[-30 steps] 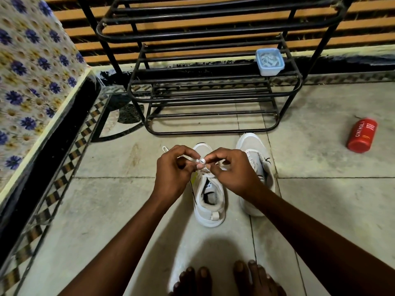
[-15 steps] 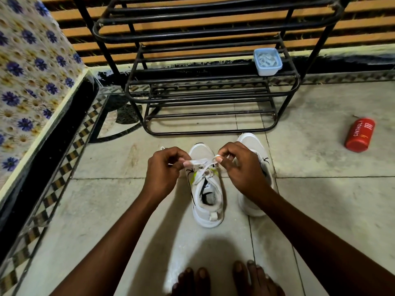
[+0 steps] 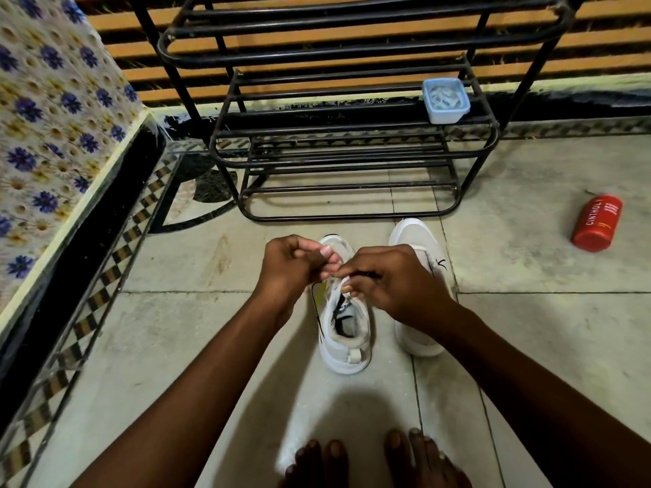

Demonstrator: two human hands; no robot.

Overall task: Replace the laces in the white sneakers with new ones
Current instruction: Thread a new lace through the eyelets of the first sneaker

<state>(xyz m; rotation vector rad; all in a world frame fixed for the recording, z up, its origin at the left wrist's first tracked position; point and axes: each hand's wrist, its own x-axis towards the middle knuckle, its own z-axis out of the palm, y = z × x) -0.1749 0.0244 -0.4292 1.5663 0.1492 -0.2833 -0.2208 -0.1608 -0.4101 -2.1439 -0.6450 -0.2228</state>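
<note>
Both hands' grip (image 3: 338, 272) pinching lace (image 3: 343, 279), left sneaker (image 3: 343, 322)

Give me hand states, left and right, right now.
Left hand: fingers curled, pinching the white lace above the left sneaker.
Right hand: fingers curled, pinching the same lace over the sneaker's eyelets.

My arms are bare up to the frame edge, no sleeves showing. My left hand (image 3: 290, 267) and right hand (image 3: 394, 283) are bare too: no gloves, rings, watch or bands. Nails short, unpainted. My feet (image 3: 373, 463) are bare at the bottom edge, toes only, toenails plain.
</note>
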